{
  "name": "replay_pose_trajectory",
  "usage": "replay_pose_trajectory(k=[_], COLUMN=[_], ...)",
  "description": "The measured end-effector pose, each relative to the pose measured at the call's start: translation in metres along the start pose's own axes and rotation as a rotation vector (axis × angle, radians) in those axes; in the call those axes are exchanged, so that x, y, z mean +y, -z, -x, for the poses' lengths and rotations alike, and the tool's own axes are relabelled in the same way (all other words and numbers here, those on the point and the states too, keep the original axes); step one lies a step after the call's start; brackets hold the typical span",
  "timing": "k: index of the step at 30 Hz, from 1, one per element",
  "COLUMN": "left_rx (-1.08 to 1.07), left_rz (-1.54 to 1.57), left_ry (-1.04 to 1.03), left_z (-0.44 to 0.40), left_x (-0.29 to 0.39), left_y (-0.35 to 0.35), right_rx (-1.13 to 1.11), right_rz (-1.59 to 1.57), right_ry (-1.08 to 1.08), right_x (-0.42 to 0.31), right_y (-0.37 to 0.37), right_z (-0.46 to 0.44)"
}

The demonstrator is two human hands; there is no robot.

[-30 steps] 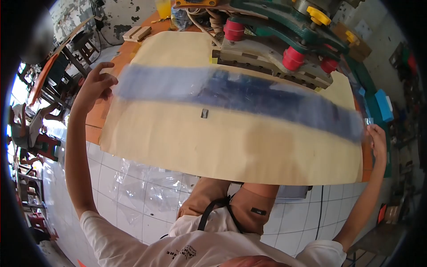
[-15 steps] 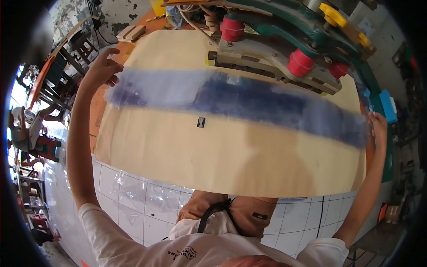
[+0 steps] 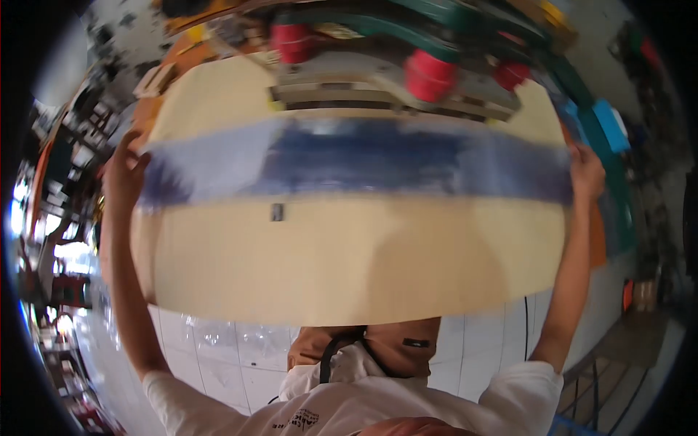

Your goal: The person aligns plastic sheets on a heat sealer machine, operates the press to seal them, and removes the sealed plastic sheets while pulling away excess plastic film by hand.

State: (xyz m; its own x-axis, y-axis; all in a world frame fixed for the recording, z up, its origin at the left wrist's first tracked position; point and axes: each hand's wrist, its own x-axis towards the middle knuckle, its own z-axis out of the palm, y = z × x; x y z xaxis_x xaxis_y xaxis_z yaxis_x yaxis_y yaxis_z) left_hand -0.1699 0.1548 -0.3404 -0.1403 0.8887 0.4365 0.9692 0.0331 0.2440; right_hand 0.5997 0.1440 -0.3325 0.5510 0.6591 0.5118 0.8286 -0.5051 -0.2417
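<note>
While a broad tan sheet (image 3: pixel 291 261) covers most of the orange worktop (image 3: pixel 598 236), its near edge reaching the person's legs (image 3: pixel 400 350), a green-framed press (image 3: pixel 356 73) with red cylinders (image 3: pixel 431 75) stands over the far side; blur hides whether its long bar (image 3: pixel 327 100) bears down on the sheet. Just in front of that bar, a translucent plastic strip (image 3: pixel 363 156), tinted blue-violet and darkest in the middle, runs nearly the full width of the sheet. Judging by its lie, the spreading-out is largely done: the strip is drawn out lengthwise, fairly straight, roughly parallel with the bar. It is not yet released, with both hands at its ends, and no part clearly sits beneath the bar. Whether any stretch has been pressed cannot be told. The right hand (image 3: pixel 587 174) has its fingers curled in and seems to pinch the strip's right end. The left hand (image 3: pixel 125 167) is at the left end, thumb and forefinger bent; I cannot tell whether they grip it. Smaller things are a blue box (image 3: pixel 611 125) near the right hand and a dark rectangle (image 3: pixel 276 212) on the sheet, just nearer than the strip.
</note>
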Motion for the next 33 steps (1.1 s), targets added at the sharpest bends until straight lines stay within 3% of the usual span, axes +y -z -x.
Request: replay_pose_trajectory(k=[12, 14, 17, 18, 19, 20, 22, 33], left_rx=[-0.056, 0.023, 0.185, 0.275, 0.22, 0.222, 0.136, 0.081], left_rz=[-0.018, -0.08, -0.127, -0.113, -0.066, -0.062, -0.051, 0.104], left_ry=[-0.029, -0.103, -0.269, -0.357, -0.314, -0.32, -0.382, -0.266], left_z=[-0.001, -0.001, 0.009, 0.015, 0.026, 0.039, 0.065, 0.112], left_x=[-0.027, -0.028, -0.011, 0.001, 0.019, 0.032, 0.05, 0.07], left_y=[-0.014, -0.016, -0.005, 0.003, 0.011, 0.016, 0.022, 0.001], right_rx=[0.036, 0.065, -0.034, -0.085, -0.14, -0.135, -0.581, -0.597], right_rz=[0.118, 0.136, 0.008, -0.067, -0.142, -0.14, -0.41, -0.425], right_ry=[0.085, 0.108, 0.016, 0.211, 0.408, 0.402, 0.539, 0.407], right_x=[0.004, 0.006, 0.011, 0.02, 0.028, 0.037, 0.053, 0.083], right_y=[0.004, 0.012, 0.037, 0.045, 0.052, 0.058, 0.065, 0.059], right_z=[0.013, 0.007, 0.003, 0.003, 0.003, 0.009, 0.022, 0.027])
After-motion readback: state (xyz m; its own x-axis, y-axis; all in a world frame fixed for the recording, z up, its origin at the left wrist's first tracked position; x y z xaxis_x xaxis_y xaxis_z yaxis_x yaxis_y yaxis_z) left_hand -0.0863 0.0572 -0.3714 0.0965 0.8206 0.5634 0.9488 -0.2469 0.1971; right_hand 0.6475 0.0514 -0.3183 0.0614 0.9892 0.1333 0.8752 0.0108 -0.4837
